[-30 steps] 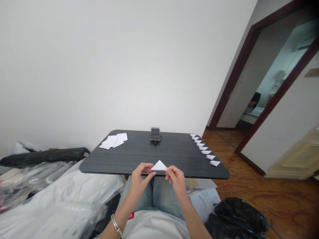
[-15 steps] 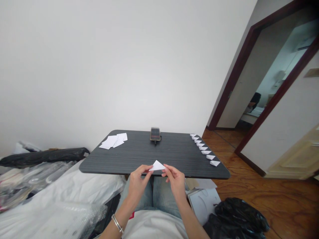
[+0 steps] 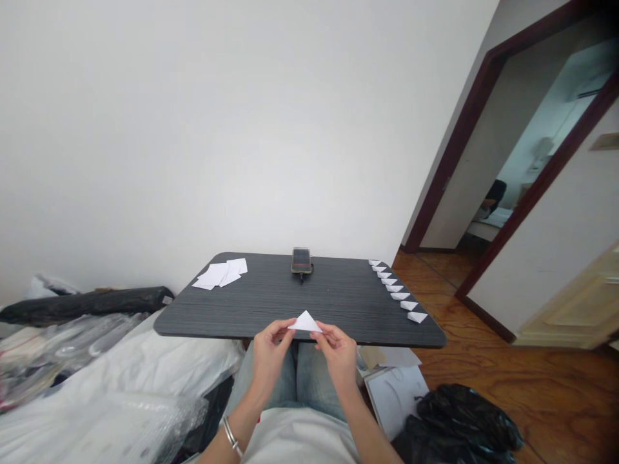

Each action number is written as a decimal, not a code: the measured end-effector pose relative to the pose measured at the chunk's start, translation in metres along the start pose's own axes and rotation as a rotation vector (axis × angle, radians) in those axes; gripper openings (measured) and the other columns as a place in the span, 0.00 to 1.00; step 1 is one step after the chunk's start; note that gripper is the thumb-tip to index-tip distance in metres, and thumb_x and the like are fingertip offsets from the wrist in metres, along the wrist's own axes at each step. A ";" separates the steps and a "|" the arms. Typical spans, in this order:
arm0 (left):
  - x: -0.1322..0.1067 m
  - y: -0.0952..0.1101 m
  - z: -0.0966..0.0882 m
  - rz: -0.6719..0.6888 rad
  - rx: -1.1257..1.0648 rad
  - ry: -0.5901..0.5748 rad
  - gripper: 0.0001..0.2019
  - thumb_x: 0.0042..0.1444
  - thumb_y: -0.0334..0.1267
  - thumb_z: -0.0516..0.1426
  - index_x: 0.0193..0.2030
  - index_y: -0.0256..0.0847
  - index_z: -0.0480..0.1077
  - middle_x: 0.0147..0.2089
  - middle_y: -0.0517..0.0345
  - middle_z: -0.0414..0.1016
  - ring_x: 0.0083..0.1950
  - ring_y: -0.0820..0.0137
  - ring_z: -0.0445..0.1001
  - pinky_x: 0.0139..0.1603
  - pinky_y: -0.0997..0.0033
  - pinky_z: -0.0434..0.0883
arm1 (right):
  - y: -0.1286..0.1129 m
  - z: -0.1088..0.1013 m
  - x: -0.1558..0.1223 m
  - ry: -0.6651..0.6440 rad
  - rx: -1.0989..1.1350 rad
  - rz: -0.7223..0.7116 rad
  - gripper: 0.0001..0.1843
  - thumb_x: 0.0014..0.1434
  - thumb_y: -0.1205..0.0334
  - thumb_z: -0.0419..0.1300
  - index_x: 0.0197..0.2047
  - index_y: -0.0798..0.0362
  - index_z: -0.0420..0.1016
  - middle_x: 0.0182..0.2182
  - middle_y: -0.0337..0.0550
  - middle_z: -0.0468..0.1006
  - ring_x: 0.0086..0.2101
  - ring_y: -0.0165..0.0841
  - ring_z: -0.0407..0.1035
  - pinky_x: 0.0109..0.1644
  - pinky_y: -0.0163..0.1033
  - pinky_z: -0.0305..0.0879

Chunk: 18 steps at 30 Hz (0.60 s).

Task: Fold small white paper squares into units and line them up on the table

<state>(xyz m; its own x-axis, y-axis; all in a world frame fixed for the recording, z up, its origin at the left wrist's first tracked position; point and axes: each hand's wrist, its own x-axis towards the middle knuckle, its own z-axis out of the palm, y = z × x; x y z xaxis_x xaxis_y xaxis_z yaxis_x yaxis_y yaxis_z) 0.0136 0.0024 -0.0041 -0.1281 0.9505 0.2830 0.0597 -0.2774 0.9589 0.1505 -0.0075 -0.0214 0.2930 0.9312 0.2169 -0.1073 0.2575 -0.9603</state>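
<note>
Just over the near edge of the table [image 3: 232, 319], a white paper triangle [image 3: 304, 323] is pinched between both hands, held up off the surface. The left hand [image 3: 268, 353] and right hand [image 3: 337, 352] each close thumb and fingers on one lower corner. A row of folded triangles [image 3: 394, 286] lines the table's right edge; loose sheets [image 3: 217, 274] lie far left, a phone [image 3: 301, 260] far center.
</note>
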 end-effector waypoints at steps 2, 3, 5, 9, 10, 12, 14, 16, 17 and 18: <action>-0.001 -0.001 0.002 -0.020 -0.026 0.015 0.08 0.45 0.33 0.60 0.34 0.36 0.77 0.35 0.51 0.81 0.37 0.63 0.78 0.41 0.67 0.73 | 0.001 0.000 -0.002 0.010 -0.042 -0.044 0.09 0.48 0.61 0.63 0.34 0.54 0.78 0.27 0.43 0.82 0.28 0.38 0.75 0.28 0.37 0.71; -0.001 -0.001 0.002 -0.028 -0.039 0.020 0.08 0.45 0.33 0.60 0.34 0.36 0.77 0.35 0.51 0.81 0.37 0.63 0.78 0.41 0.67 0.73 | 0.000 0.001 -0.003 0.015 -0.073 -0.076 0.09 0.49 0.61 0.63 0.34 0.54 0.78 0.27 0.43 0.81 0.28 0.37 0.75 0.29 0.37 0.71; -0.002 0.000 0.003 -0.041 -0.065 0.019 0.07 0.44 0.33 0.61 0.33 0.35 0.76 0.33 0.52 0.81 0.36 0.63 0.78 0.40 0.68 0.73 | -0.001 0.001 -0.005 0.018 -0.152 -0.165 0.07 0.51 0.62 0.61 0.34 0.54 0.78 0.29 0.44 0.81 0.28 0.36 0.74 0.30 0.37 0.70; -0.003 0.003 0.005 -0.073 -0.121 0.007 0.08 0.43 0.32 0.62 0.32 0.35 0.76 0.32 0.52 0.81 0.35 0.64 0.78 0.39 0.68 0.73 | -0.009 0.000 -0.007 -0.014 -0.271 -0.368 0.06 0.54 0.65 0.58 0.33 0.53 0.78 0.31 0.45 0.79 0.33 0.35 0.72 0.28 0.33 0.68; -0.003 0.003 0.006 -0.084 -0.135 0.003 0.08 0.43 0.33 0.62 0.32 0.35 0.76 0.32 0.52 0.81 0.35 0.64 0.78 0.39 0.68 0.73 | -0.010 0.000 -0.008 -0.026 -0.285 -0.404 0.06 0.55 0.66 0.58 0.33 0.53 0.77 0.32 0.45 0.78 0.33 0.35 0.72 0.28 0.33 0.67; -0.004 0.003 0.007 -0.107 -0.168 -0.016 0.07 0.43 0.33 0.62 0.32 0.34 0.75 0.32 0.52 0.81 0.34 0.65 0.77 0.39 0.69 0.73 | -0.011 0.000 -0.008 -0.047 -0.303 -0.447 0.07 0.56 0.66 0.57 0.34 0.52 0.77 0.31 0.44 0.78 0.33 0.34 0.71 0.28 0.33 0.67; -0.005 0.002 0.009 -0.131 -0.208 -0.051 0.08 0.44 0.35 0.63 0.32 0.34 0.75 0.31 0.52 0.80 0.34 0.65 0.77 0.38 0.70 0.73 | -0.010 0.000 -0.008 -0.068 -0.316 -0.470 0.07 0.56 0.67 0.57 0.36 0.52 0.77 0.32 0.44 0.77 0.33 0.33 0.71 0.29 0.33 0.67; -0.006 0.001 0.010 -0.158 -0.241 -0.087 0.09 0.45 0.37 0.63 0.31 0.34 0.75 0.31 0.52 0.80 0.34 0.66 0.77 0.36 0.72 0.72 | -0.008 0.000 -0.008 -0.078 -0.323 -0.492 0.08 0.56 0.67 0.57 0.37 0.51 0.77 0.32 0.44 0.76 0.33 0.33 0.71 0.29 0.33 0.67; -0.006 0.001 0.011 -0.173 -0.255 -0.104 0.09 0.45 0.38 0.63 0.31 0.34 0.75 0.30 0.52 0.80 0.33 0.67 0.77 0.35 0.73 0.72 | -0.007 0.000 -0.008 -0.079 -0.326 -0.504 0.08 0.56 0.67 0.57 0.37 0.51 0.77 0.32 0.44 0.76 0.33 0.33 0.71 0.29 0.33 0.68; -0.007 0.002 0.011 -0.187 -0.268 -0.120 0.10 0.45 0.39 0.63 0.32 0.34 0.75 0.30 0.52 0.80 0.33 0.68 0.76 0.33 0.74 0.71 | -0.006 0.000 -0.008 -0.079 -0.330 -0.515 0.08 0.56 0.68 0.56 0.37 0.51 0.76 0.32 0.44 0.75 0.33 0.33 0.70 0.30 0.33 0.68</action>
<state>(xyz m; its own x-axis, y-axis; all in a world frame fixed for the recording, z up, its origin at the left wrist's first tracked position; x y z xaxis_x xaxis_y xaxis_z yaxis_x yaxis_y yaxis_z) 0.0259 -0.0029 -0.0047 0.0055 0.9936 0.1131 -0.2183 -0.1091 0.9698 0.1493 -0.0162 -0.0174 0.1564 0.7281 0.6674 0.3329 0.5973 -0.7297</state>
